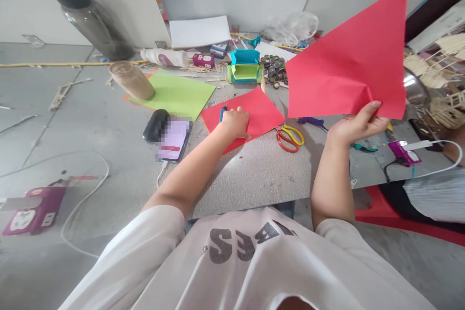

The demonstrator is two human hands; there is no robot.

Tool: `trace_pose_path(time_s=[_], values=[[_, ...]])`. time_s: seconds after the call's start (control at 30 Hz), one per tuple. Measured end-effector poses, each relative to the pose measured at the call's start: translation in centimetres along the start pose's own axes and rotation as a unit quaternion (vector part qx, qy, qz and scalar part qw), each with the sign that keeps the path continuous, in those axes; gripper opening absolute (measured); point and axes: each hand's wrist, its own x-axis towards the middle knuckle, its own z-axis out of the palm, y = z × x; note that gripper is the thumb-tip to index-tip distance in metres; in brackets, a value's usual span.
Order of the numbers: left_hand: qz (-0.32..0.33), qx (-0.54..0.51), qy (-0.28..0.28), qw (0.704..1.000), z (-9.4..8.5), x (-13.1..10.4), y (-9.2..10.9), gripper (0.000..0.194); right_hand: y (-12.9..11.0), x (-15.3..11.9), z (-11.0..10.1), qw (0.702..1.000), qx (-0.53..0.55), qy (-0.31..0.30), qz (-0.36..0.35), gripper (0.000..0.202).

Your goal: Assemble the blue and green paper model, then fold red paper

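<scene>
The right hand is pinching a red sheet above the table, while the left hand, whose grip I cannot tell, is seemingly steadying the red paper beneath.

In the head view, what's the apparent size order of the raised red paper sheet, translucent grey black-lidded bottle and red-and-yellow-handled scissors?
1. Raised red paper sheet
2. Translucent grey bottle
3. Red-and-yellow-handled scissors
The raised sheet may look larger because it seems nearer the camera.
</scene>
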Motion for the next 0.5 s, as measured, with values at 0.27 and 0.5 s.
trace_pose_path(time_s=[0.27, 0.5], values=[[0.114, -0.297, 0.408, 0.856, 0.0, 1.5, -1.3, 0.134, -4.1, 0.3, -0.7, 0.989, 0.102, -0.104, 0.014, 0.025], [0.346, -0.428, 0.318, 0.772, -2.0, -3.9, 0.1, 0.05, -4.2, 2.1, -3.1, 0.925, 0.036, -0.346, 0.151, 0.059]])
